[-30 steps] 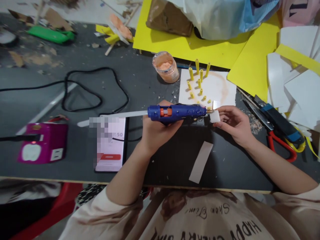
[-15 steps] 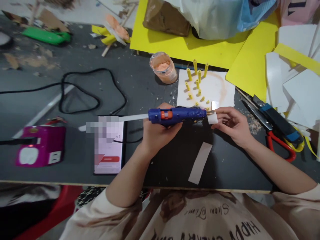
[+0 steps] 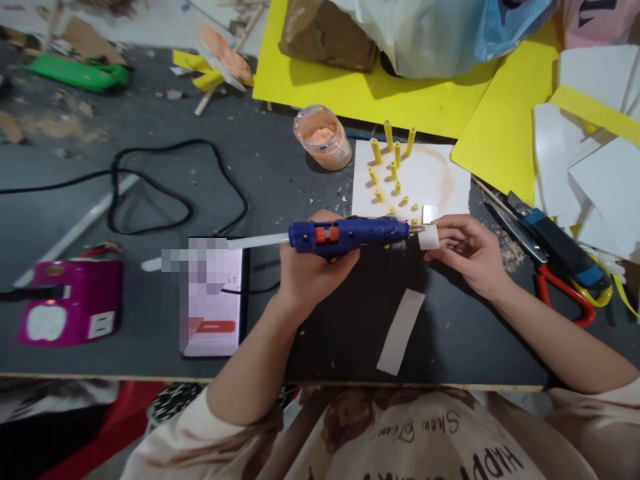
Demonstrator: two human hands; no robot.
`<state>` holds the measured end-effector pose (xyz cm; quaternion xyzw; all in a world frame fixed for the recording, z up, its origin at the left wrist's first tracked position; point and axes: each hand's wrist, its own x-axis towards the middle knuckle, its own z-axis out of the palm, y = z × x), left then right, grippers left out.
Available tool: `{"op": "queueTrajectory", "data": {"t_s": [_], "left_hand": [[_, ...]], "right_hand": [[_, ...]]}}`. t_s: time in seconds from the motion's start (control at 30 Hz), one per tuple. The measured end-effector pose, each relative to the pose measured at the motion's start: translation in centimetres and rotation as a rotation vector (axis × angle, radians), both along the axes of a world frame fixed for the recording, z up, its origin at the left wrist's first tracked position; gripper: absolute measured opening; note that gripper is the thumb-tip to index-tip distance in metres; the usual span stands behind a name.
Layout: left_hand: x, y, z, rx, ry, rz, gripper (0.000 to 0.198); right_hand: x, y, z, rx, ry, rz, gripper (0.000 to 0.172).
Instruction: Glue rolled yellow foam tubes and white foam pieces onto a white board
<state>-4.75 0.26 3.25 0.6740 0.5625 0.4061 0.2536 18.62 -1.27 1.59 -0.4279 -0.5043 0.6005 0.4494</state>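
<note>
My left hand (image 3: 315, 270) is closed round the handle of a blue hot glue gun (image 3: 350, 236), which lies level and points right. A long white glue stick (image 3: 257, 241) juts from its back end. Between the fingertips of my right hand (image 3: 470, 253) is a small curled piece of white paper (image 3: 429, 238), and the gun's metal nozzle meets its left edge. Behind both hands, several yellow sticks (image 3: 397, 155) stand upright on a white board (image 3: 440, 177). A loose white paper strip (image 3: 401, 331) lies on the table in front of my hands.
An open jar of peach-coloured stuff (image 3: 325, 143) stands left of the board. Scissors with red handles (image 3: 565, 297) and a blue-black cutter (image 3: 563, 243) lie at the right. A phone (image 3: 215, 300), a black cable (image 3: 187, 143) and a magenta box (image 3: 75, 300) are at the left. Yellow sheets (image 3: 425, 100) lie behind.
The camera view has shifted slightly. The glue gun nozzle now sits a little further left on the curled paper piece, near its edge; both holds are the same.
</note>
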Motion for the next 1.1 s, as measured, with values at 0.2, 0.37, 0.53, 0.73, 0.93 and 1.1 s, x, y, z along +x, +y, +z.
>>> {"op": "queueTrajectory", "data": {"t_s": [0.2, 0.37, 0.53, 0.73, 0.93, 1.1], "left_hand": [[0.1, -0.2, -0.1, -0.101, -0.004, 0.063, 0.007], [-0.3, -0.1, -0.5, -0.025, 0.018, 0.043, 0.009], [-0.8, 0.2, -0.3, -0.008, 0.112, 0.059, 0.012], [-0.5, 0.1, -0.3, 0.107, 0.019, -0.003, 0.011], [0.0, -0.3, -0.4, 0.138, -0.02, -0.121, 0.005], [0.2, -0.3, -0.2, 0.129, -0.037, -0.141, 0.004]], "right_hand": [[0.2, 0.0, -0.3, -0.008, -0.006, -0.022, 0.027], [0.4, 0.1, -0.7, -0.008, 0.014, -0.024, 0.031], [0.5, 0.2, -0.9, -0.007, 0.051, -0.014, 0.034], [0.3, 0.3, -0.9, 0.003, 0.12, -0.065, 0.031], [0.1, 0.4, -0.7, -0.036, 0.14, -0.052, 0.031], [0.0, 0.4, -0.6, -0.049, 0.132, -0.045, 0.031]]}}
